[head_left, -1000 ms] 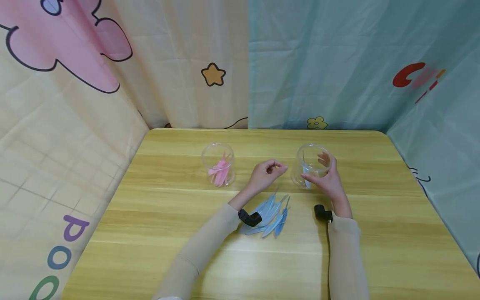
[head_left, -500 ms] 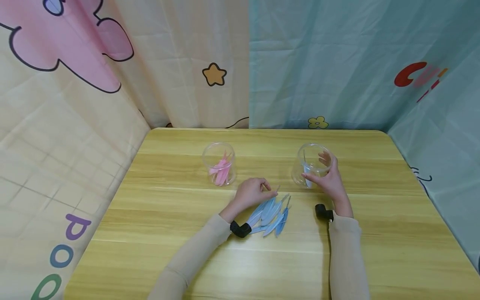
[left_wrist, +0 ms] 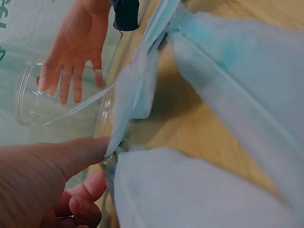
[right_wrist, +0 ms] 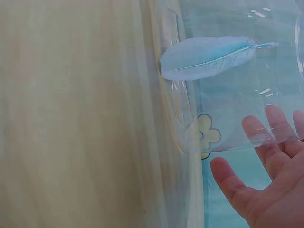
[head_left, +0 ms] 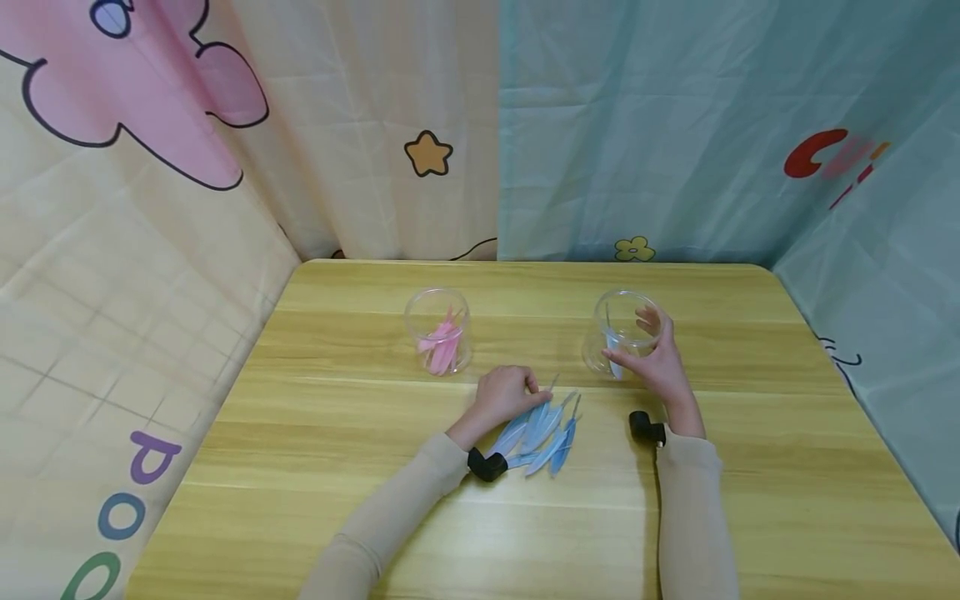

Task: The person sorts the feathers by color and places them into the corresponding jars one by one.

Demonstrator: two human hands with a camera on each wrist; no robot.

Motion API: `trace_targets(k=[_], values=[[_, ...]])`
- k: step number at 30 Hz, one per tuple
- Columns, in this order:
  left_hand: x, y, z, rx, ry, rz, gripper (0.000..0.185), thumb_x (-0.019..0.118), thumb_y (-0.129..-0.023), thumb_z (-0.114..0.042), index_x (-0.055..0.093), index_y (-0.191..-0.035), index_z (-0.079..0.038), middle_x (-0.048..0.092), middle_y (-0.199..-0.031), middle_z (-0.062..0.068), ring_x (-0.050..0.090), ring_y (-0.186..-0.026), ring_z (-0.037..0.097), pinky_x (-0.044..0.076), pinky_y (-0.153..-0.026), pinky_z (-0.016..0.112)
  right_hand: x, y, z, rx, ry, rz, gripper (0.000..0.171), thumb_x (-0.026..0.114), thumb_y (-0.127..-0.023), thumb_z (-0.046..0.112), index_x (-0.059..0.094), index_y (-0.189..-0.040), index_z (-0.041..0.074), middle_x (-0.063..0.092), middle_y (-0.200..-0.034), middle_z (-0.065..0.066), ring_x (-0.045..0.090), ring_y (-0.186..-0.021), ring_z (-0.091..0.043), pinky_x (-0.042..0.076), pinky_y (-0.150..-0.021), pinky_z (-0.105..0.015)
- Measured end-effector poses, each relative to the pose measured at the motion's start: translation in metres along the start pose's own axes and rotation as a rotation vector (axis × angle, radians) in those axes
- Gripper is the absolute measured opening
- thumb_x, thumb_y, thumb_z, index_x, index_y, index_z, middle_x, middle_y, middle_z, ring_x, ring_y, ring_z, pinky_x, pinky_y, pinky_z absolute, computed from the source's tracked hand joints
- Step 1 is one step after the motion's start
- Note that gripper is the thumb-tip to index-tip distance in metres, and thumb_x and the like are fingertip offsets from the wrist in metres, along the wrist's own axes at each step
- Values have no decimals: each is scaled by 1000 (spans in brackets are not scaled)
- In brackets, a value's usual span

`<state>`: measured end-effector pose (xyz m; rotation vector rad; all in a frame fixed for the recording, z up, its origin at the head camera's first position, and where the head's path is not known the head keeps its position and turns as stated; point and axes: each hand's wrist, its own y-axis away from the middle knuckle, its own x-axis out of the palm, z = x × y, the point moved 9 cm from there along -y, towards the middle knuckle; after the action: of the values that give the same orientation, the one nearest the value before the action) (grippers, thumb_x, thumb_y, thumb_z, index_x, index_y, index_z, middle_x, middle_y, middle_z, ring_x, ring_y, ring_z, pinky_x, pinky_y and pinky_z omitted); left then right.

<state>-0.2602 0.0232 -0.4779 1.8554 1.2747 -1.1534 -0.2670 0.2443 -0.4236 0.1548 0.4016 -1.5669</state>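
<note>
Several light-blue feathers (head_left: pixel 543 429) lie fanned out on the table, quills pointing away. My left hand (head_left: pixel 502 396) is at the quill end of the pile, its thumb and index finger pinching a feather (left_wrist: pixel 156 185) near its base in the left wrist view. Farther right stands a clear plastic cup (head_left: pixel 630 296) with one light-blue feather (right_wrist: pixel 209 58) inside, leaning on its wall. My right hand (head_left: pixel 660 354) holds this cup from the right side, thumb at the front and fingers behind.
A second clear cup (head_left: pixel 437 292) with several pink feathers (head_left: pixel 444 346) stands left of the first, beyond my left hand. The wooden table (head_left: pixel 337 400) ends at printed curtains (head_left: pixel 360 192) at the back and sides.
My left hand, first near the right cup with fingertips together, has come back left and down to the blue feathers' quills. The right hand and both cups have stayed in place.
</note>
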Motion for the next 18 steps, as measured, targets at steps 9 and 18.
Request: trace_targets(k=[9,18], values=[[1,0,-1,-17,38,27,26,69,-83,-47,63,-72,-24,52,-62,-13,49,-60,7,38,-51,26,0,0,-1,6,-6,1,96,78,-77,9,12,-146,2,24,-147,-22,21,-135,-41,20,-101,-66],[-13,1,-8,-2,126,11,23,65,-86,-42,63,-74,-22,50,-58,-11,46,-54,6,37,-48,24,1,0,-2,15,-9,0,96,79,-78,10,11,-146,3,24,-147,-21,20,-135,-40,20,-102,-65]])
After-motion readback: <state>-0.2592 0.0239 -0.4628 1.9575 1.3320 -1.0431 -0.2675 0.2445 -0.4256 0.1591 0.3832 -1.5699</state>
